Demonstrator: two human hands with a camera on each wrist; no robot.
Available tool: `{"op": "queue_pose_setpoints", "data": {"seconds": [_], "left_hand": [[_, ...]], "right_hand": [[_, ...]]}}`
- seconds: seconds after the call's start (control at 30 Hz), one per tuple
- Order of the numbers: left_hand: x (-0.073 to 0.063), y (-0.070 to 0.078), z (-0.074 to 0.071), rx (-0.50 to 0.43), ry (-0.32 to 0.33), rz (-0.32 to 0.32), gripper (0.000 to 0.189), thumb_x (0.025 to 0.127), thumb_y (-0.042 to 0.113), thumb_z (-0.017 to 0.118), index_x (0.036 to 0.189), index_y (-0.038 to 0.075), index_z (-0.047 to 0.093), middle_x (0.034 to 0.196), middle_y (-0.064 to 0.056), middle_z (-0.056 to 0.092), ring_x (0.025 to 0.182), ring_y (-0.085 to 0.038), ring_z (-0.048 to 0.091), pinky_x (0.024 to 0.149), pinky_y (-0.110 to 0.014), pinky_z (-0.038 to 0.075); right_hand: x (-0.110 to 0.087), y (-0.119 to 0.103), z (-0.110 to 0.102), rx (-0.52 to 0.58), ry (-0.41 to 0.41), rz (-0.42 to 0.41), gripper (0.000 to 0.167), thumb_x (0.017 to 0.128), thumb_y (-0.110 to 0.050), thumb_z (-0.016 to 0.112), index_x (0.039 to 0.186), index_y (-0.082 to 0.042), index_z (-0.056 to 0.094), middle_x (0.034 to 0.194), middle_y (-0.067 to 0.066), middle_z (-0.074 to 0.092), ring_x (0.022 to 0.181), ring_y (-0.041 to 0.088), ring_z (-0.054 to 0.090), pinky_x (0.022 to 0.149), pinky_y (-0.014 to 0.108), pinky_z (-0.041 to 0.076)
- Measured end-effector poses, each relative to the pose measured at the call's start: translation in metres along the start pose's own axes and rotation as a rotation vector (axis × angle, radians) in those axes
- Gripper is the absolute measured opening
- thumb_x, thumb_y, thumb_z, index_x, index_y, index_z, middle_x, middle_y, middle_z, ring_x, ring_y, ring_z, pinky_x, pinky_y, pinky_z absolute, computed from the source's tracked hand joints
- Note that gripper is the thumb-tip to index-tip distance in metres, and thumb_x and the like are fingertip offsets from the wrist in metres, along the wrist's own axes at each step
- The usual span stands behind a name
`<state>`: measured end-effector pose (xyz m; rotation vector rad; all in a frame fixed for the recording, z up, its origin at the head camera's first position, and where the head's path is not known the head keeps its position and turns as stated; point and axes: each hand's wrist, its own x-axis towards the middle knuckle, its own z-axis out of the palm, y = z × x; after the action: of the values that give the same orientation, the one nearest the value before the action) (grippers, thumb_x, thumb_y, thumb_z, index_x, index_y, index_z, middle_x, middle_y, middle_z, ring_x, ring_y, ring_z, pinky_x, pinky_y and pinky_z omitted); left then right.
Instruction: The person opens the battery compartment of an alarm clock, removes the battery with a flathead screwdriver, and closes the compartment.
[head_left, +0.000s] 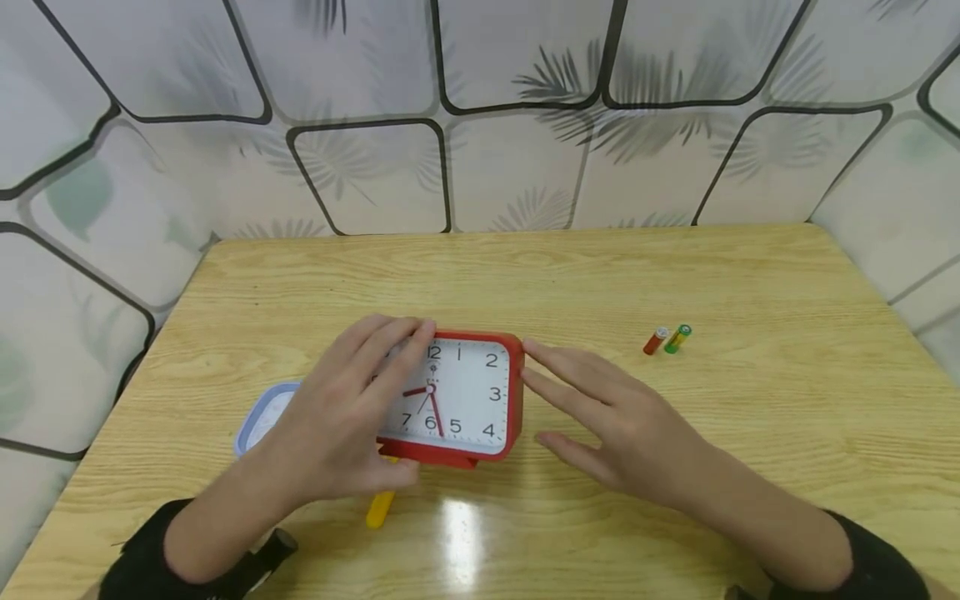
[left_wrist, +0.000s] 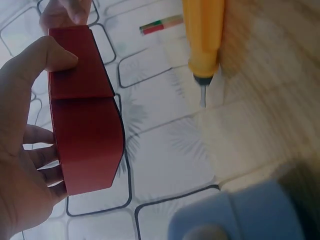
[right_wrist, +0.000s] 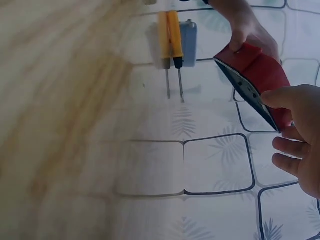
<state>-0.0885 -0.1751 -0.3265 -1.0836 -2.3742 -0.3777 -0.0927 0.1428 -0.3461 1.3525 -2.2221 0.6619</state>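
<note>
A red alarm clock [head_left: 471, 400] with a white dial is held tilted up above the table, its face toward the head camera. My left hand [head_left: 348, 408] grips it at the left, with fingers across the front and the thumb low by the bottom edge. In the left wrist view that thumb presses the red casing [left_wrist: 85, 135]. My right hand [head_left: 622, 412] has its fingers extended, with index and middle fingertips touching the clock's right side. Below the clock, a yellow screwdriver handle [head_left: 380, 507] sticks out; its metal shaft shows in the left wrist view.
A blue-rimmed item [head_left: 258, 417] with a white face lies left, partly behind my left forearm. Two small batteries, one red [head_left: 655, 341] and one green [head_left: 678, 339], lie on the wood-grain table [head_left: 750, 467] to the right. A patterned backdrop [head_left: 510, 167] rises behind the table.
</note>
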Motion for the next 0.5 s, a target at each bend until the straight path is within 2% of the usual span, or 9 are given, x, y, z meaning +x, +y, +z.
{"op": "queue_pose_setpoints", "data": {"seconds": [0.13, 0.27, 0.33, 0.4, 0.5], "left_hand": [[0.001, -0.011, -0.009, 0.006, 0.007, -0.033, 0.117, 0.051, 0.032, 0.092, 0.154, -0.005, 0.048, 0.145, -0.021, 0.058, 0.13, -0.036, 0.05, 0.111, -0.041, 0.044], [0.0, -0.027, -0.018, 0.012, 0.017, -0.074, 0.12, 0.051, 0.027, 0.092, 0.156, -0.006, 0.045, 0.146, -0.024, 0.056, 0.13, -0.04, 0.05, 0.113, -0.043, 0.043], [-0.001, -0.036, -0.022, 0.015, 0.006, -0.108, 0.118, 0.053, 0.025, 0.092, 0.156, -0.006, 0.044, 0.148, -0.025, 0.056, 0.131, -0.042, 0.049, 0.11, -0.048, 0.048], [-0.003, -0.044, -0.025, 0.019, -0.018, -0.153, 0.115, 0.055, 0.023, 0.091, 0.156, -0.006, 0.045, 0.15, -0.026, 0.056, 0.132, -0.042, 0.049, 0.106, -0.055, 0.052], [-0.006, -0.056, -0.028, 0.028, -0.09, -0.238, 0.113, 0.058, 0.026, 0.091, 0.156, -0.005, 0.045, 0.152, -0.026, 0.056, 0.135, -0.043, 0.047, 0.101, -0.061, 0.056]], "right_hand": [[0.001, 0.008, -0.005, -0.028, -0.004, -0.022, 0.044, 0.11, -0.037, 0.052, 0.134, -0.004, 0.071, 0.143, 0.016, 0.068, 0.127, 0.031, 0.066, 0.119, 0.029, 0.048], [0.001, 0.02, -0.013, -0.068, 0.014, -0.011, 0.044, 0.112, -0.037, 0.048, 0.125, -0.006, 0.075, 0.133, 0.013, 0.073, 0.122, 0.032, 0.069, 0.104, 0.04, 0.059], [0.0, 0.029, -0.02, -0.101, 0.006, 0.021, 0.031, 0.109, -0.03, 0.061, 0.122, -0.006, 0.076, 0.129, 0.014, 0.074, 0.119, 0.034, 0.07, 0.097, 0.046, 0.061], [-0.002, 0.04, -0.028, -0.147, -0.02, 0.074, 0.025, 0.1, -0.021, 0.077, 0.118, -0.005, 0.077, 0.125, 0.015, 0.075, 0.116, 0.035, 0.07, 0.093, 0.05, 0.062], [-0.007, 0.056, -0.042, -0.229, -0.096, 0.208, 0.04, 0.079, -0.005, 0.091, 0.116, -0.002, 0.078, 0.119, 0.018, 0.076, 0.112, 0.037, 0.071, 0.088, 0.051, 0.063]]}}
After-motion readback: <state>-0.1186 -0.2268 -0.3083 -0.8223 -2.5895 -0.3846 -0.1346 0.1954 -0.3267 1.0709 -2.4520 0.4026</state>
